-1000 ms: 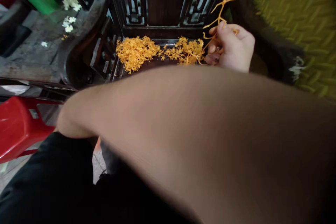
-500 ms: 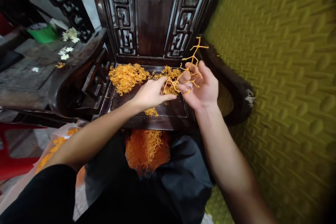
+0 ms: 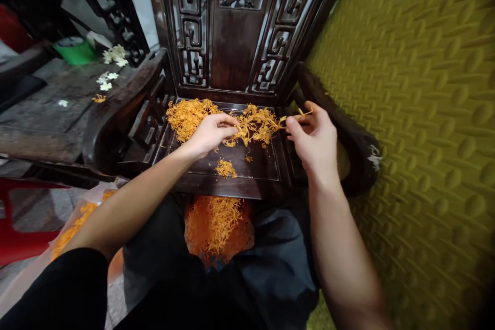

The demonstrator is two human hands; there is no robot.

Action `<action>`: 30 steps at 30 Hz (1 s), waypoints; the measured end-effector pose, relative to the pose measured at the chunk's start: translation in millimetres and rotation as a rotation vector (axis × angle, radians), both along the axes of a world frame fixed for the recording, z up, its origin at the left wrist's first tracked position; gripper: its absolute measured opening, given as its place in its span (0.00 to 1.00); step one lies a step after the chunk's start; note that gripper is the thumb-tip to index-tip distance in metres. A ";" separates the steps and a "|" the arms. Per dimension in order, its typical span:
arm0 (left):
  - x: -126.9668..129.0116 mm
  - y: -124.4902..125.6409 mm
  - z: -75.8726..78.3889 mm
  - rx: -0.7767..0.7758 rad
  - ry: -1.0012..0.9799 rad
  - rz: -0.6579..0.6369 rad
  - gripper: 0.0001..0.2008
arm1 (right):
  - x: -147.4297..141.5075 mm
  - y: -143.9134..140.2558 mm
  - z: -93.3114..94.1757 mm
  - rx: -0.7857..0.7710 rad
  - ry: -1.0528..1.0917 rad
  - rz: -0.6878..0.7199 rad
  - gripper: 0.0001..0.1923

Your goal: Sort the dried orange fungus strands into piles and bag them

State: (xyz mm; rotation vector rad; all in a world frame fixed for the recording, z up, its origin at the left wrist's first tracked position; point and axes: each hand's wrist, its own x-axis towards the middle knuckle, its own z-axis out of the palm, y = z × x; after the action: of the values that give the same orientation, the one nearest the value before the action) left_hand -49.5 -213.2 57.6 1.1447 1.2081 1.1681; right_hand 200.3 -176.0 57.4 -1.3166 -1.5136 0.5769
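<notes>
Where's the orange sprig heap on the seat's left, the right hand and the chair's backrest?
Orange sprig heap [image 3: 188,117]: head view, its tangled middle.
Right hand [image 3: 317,138]: head view, mid-hand, above the wrist.
Chair's backrest [image 3: 235,51]: head view, its plain dark panel.

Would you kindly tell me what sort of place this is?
Probably a home's sitting room, judging by the carved wooden armchair and the second wooden seat beside it; the orange sprigs suggest handwork.

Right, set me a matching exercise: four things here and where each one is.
1. Largest orange heap
2. Small orange clump
3. Orange stem
4. White blossoms

A. In the right hand
B. On the seat, near its front edge
C. On the wooden surface at left
D. On the seat, toward its back left

Pairs: 1-D, 2-B, 3-A, 4-C
</notes>
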 end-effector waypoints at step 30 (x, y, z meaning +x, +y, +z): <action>4.3 -18.7 12.6 0.041 -0.175 -0.166 0.26 | -42.2 -30.5 -0.6 -0.085 0.009 0.286 0.25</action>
State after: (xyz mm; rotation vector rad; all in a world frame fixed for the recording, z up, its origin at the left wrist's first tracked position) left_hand -45.2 -231.8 70.2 1.1259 0.9421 1.1448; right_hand 158.1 -206.5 56.8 -1.1667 -1.6990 0.8353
